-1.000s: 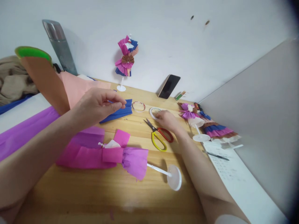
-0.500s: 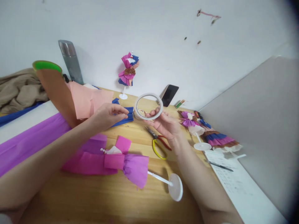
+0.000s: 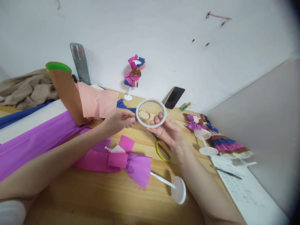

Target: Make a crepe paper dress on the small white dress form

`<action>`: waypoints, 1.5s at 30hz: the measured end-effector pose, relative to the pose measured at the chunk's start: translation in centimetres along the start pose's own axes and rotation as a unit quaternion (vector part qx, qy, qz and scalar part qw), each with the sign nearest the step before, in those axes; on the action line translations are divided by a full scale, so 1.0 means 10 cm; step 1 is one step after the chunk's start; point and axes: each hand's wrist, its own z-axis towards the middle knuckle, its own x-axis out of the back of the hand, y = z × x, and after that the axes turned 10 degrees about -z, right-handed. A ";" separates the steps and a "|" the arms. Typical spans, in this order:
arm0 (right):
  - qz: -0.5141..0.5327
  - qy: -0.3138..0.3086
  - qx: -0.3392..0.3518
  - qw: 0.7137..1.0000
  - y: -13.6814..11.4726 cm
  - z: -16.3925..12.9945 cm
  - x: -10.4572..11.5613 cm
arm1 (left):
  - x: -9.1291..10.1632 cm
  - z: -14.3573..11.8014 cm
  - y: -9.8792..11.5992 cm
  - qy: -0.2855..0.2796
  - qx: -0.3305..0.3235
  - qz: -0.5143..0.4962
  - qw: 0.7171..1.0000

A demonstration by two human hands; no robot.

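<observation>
A thin roll of white double-sided tape (image 3: 165, 114) is held up over the table, its open ring facing me. My right hand (image 3: 167, 128) grips it from the right, fingertips curled through the ring. My left hand (image 3: 123, 118) is closed in a pinch at the roll's left rim; whether a tape end is between its fingertips is hidden. Below lies a small doll-sized stand dressed in a purple paper skirt (image 3: 138, 170) and a magenta paper band (image 3: 117, 160), tipped on its side with its white round base (image 3: 178, 190) to the right. Yellow-and-red-handled pliers or scissors (image 3: 161, 153) lie partly under my right hand.
Coloured crepe paper (image 3: 47, 139) and a brown roll (image 3: 67, 93) cover the left side. Along the wall are a bottle (image 3: 81, 64), a dressed stand (image 3: 134, 75) and a phone (image 3: 174, 97). More dressed stands (image 3: 208, 151), a written sheet (image 3: 246, 190) and a pen (image 3: 228, 172) lie right.
My left hand has moved right to the rim of the tape roll, its fingers now closed at it. My right hand still holds the roll. The view has shifted slightly.
</observation>
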 end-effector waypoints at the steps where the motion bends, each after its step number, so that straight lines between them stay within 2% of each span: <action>1: 0.002 -0.002 0.003 1.000 0.00 0.00 0.00 | 0.01 0.00 0.00 -0.012 0.007 -0.015 1.000; 5: 0.017 0.006 -0.001 1.000 0.01 -0.01 -0.01 | 0.05 0.00 -0.03 -0.080 0.063 -0.149 0.984; 9: 0.006 0.017 -0.020 1.000 0.04 -0.02 -0.05 | 0.05 0.01 -0.08 -0.089 0.101 -0.238 0.962; 16: -0.013 0.023 -0.078 0.997 0.06 -0.02 -0.05 | 0.01 -0.02 -0.07 -0.073 0.055 -0.249 0.964; 19: -0.036 0.029 -0.106 0.993 0.07 -0.01 -0.02 | 0.01 -0.03 -0.05 -0.059 0.063 -0.238 0.968; 23: -0.092 0.045 -0.111 0.988 0.09 0.00 0.01 | 0.01 -0.04 -0.03 -0.034 0.093 -0.233 0.967; 25: -0.147 0.073 -0.089 0.982 0.08 -0.01 0.01 | 0.01 -0.03 -0.01 -0.012 0.107 -0.234 0.966; 28: -0.275 0.116 0.004 0.954 0.02 -0.05 0.00 | 0.02 0.00 0.03 0.016 0.126 -0.226 0.966; 30: -0.356 0.075 0.053 0.930 -0.05 -0.08 -0.03 | 0.01 0.01 0.05 0.022 0.135 -0.224 0.965; 33: -0.442 -0.039 0.081 0.892 -0.12 -0.10 -0.07 | 0.01 0.02 0.03 0.007 0.152 -0.220 0.964; 36: -0.503 -0.047 0.104 0.856 -0.13 -0.11 -0.11 | 0.01 0.02 -0.02 -0.008 0.166 -0.215 0.962; 38: -0.514 -0.036 0.100 0.851 -0.12 -0.12 -0.13 | 0.03 0.04 -0.05 -0.012 0.161 -0.221 0.962; 41: -0.490 -0.043 0.093 0.866 -0.10 -0.14 -0.16 | 0.06 0.07 -0.07 -0.015 0.146 -0.238 0.960; 45: -0.489 0.014 0.130 0.862 -0.05 -0.14 -0.19 | 0.11 0.09 -0.06 0.013 0.101 -0.129 0.986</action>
